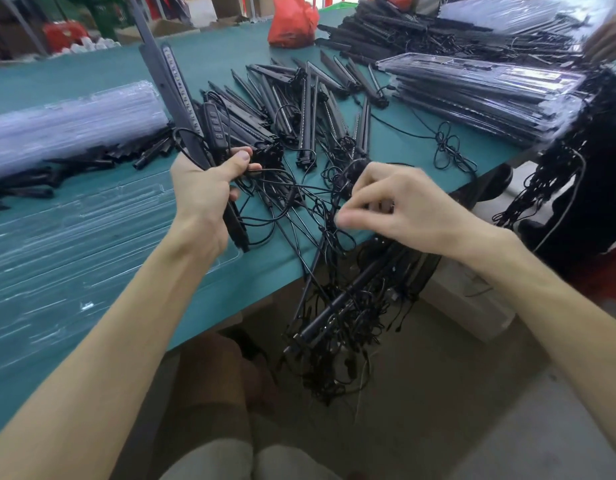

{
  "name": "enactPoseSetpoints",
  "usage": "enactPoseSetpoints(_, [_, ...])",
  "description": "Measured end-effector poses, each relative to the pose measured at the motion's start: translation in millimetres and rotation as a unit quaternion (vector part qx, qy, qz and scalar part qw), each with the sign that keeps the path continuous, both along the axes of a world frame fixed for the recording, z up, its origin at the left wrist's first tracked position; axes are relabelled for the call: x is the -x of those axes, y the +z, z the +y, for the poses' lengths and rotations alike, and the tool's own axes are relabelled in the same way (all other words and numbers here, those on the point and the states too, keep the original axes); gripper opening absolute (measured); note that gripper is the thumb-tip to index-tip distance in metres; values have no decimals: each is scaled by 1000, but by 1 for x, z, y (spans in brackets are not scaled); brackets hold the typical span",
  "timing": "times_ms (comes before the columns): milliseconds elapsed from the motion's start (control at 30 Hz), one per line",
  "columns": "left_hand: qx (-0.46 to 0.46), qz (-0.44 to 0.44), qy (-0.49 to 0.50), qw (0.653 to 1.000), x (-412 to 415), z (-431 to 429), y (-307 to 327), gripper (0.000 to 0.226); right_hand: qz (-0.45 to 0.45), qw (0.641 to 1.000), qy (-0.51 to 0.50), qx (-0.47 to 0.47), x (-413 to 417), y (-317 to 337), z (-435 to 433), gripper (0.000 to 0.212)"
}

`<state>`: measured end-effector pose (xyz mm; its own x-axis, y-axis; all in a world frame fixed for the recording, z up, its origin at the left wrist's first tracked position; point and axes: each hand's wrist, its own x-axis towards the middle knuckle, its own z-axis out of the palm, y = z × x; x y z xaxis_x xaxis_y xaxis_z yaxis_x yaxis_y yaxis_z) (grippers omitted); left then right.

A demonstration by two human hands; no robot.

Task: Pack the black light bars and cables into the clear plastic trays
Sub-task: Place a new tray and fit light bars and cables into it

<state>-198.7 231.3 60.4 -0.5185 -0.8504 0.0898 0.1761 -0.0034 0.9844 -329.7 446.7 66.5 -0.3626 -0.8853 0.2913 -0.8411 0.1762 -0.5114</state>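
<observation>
My left hand (pixel 204 195) grips a pair of black light bars (pixel 164 81) that stand tilted upward, together with their inline controller (pixel 213 128). My right hand (pixel 400 206) pinches a thin black cable (pixel 299 188) that runs from those bars into a tangle. A pile of loose black light bars (pixel 299 109) lies on the green table (pixel 91 67) beyond my hands. An empty clear plastic tray (pixel 74 244) lies flat at the left under my left forearm.
A roll of stacked clear trays (pixel 67 126) lies at the far left. Filled trays (pixel 490 95) are stacked at the right. A bundle of bars and cables (pixel 348 313) hangs over the table's front edge. A red bag (pixel 292 22) sits at the back. Another person's hand (pixel 608 39) is at the top right.
</observation>
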Motion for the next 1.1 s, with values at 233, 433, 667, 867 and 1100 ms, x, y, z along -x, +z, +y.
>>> enactPoseSetpoints(233, [-17,34,14,999,-2,-6,2,15,17,994,-107,13,6,-1,2,27])
enactPoseSetpoints(433, [-26,66,29,997,-9,-16,10,45,57,986,-157,12,0,-4,-6,46])
enactPoseSetpoints(667, [-38,82,48,995,-21,-27,16,45,65,982,-177,-14,1,-9,-11,28])
enactPoseSetpoints(867, [-55,74,63,994,-26,-30,14,29,4,976,-210,54,-4,-12,-11,18])
enactPoseSetpoints(1100, [-59,77,79,992,-28,-34,17,29,11,973,-225,41,-9,-8,-15,32])
